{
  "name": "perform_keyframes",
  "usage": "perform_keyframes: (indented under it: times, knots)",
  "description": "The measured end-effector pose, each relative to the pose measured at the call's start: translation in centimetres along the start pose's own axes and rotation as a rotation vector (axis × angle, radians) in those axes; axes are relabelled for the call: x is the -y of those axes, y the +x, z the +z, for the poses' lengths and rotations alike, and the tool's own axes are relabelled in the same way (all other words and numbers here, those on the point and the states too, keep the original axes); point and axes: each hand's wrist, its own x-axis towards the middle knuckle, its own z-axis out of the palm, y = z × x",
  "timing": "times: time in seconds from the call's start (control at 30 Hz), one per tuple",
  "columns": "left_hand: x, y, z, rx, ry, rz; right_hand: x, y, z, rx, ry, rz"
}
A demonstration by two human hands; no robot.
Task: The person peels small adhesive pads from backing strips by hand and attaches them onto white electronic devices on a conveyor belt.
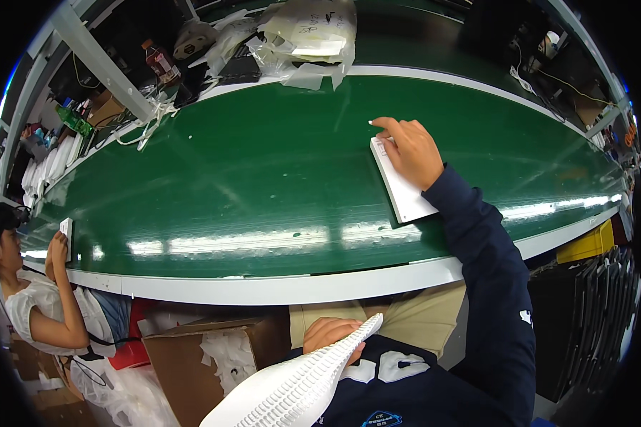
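In my left hand (332,336), low in front of my body, a curved white sheet (292,388) is gripped by one end. Rows of small slot-like marks run along this sheet, which looks like a label sheet. My right hand (412,155) reaches out over the belt and rests over the far part of a flat white box (406,192). Its index finger stretches past the box's far edge, with a tiny white spot at the tip, too small to name. The thumb lies apart from it, near a printed patch on the box; the other fingers are partly hidden.
The green conveyor belt (263,171) has a pale metal front edge (278,287). Plastic bags (310,35) lie beyond it. At left, another person (50,306) handles a white box. A cardboard box (199,370) stands below; black trays (584,320) and a yellow bin (586,244) are at right.
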Motion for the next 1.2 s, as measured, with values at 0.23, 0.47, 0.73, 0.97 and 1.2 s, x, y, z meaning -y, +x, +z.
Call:
perform_keyframes:
  times: [0.23,0.47,0.73,0.97,1.2]
  knots:
    - [-0.5,-0.1,0.1,0.024,-0.014,-0.005,0.6,0.6,0.8,-0.091,-0.018,-0.113]
    - [-0.6,0.1,0.2,0.049,-0.012,0.024,1.3,0.9,1.4,-0.050,-0.017,-0.092]
    - [-0.2,0.6,0.6,0.053,0.000,0.053,3.1,1.5,1.6,0.021,0.013,-0.082]
    - [-0.9,0.9,1.0,0.010,0.003,0.057,3.0,0.8,1.7,-0.102,0.296,0.094]
    - [-1.3,0.2,0.1,-0.025,0.027,0.054,2.0,1.8,3.2,-0.028,0.391,0.180]
